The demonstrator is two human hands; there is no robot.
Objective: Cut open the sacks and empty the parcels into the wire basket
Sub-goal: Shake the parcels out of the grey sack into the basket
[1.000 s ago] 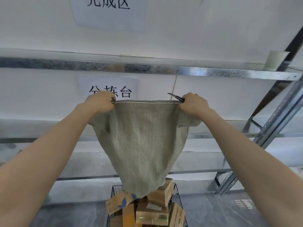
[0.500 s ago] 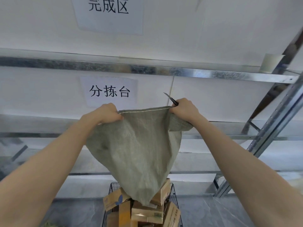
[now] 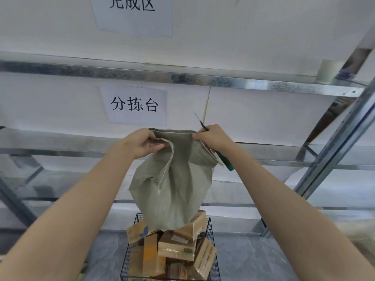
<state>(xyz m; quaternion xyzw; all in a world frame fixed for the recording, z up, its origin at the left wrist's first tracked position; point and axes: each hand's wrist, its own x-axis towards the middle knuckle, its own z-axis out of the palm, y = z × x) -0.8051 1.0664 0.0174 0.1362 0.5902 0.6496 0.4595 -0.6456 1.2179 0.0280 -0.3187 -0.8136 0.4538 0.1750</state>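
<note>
A limp grey-green woven sack [image 3: 172, 191] hangs upside down over the black wire basket [image 3: 211, 226]. My left hand [image 3: 142, 144] pinches its stitched seam at the left corner. At the right corner my right hand [image 3: 213, 137] grips the seam together with a green-handled knife [image 3: 225, 162], whose blade points up and away. The sack's lower end rests on several cardboard parcels [image 3: 176, 248] heaped in the basket. Nothing shows whether anything is still inside the sack.
A galvanised metal shelving rack [image 3: 203, 80] with white back panels stands right behind the basket, with slanted uprights [image 3: 334, 147] at the right. Two paper signs [image 3: 134, 105] hang on the panels. A roll of tape [image 3: 327, 71] sits on the upper shelf. Grey tile floor [image 3: 253, 258] surrounds the basket.
Both hands have come down and closer together, so the sack's top seam went from stretched flat to bunched and folded. The sack now sags lower onto the parcels.
</note>
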